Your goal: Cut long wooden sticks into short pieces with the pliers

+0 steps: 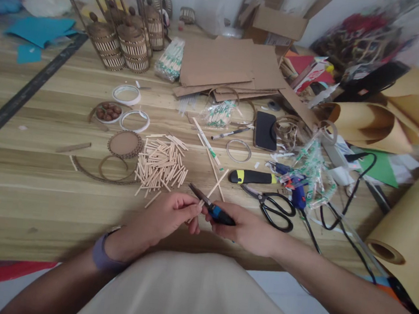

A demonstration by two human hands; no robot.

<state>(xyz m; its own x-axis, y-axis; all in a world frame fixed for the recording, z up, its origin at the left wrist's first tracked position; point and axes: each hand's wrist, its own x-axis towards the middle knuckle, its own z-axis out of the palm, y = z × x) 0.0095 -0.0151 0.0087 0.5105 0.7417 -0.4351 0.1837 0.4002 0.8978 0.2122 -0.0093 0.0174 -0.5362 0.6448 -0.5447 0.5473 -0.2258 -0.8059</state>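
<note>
My left hand [173, 215] pinches thin wooden sticks near the table's front edge. Beside it, my right hand [241, 225] is wrapped round a cutting tool [220, 214] with blue and black handles. The tool's dark, pointed end reaches toward the left fingertips, over the sticks. Just beyond the fingers, a long wooden stick [217, 184] slants up to the right. A heap of short wooden sticks [162, 162] lies past my left hand. Next to it are a round cardboard disc [125, 144] with a ridged rim and a curled brown strip [97, 177].
Black scissors [277, 209], a yellow-black cutter [252, 177] and a blue glue gun [298, 194] with its cable lie at the right. Farther back are a phone [266, 131], cardboard sheets [219, 63] and lidded stick-covered containers [133, 46]. A paper roll [407, 228] stands far right.
</note>
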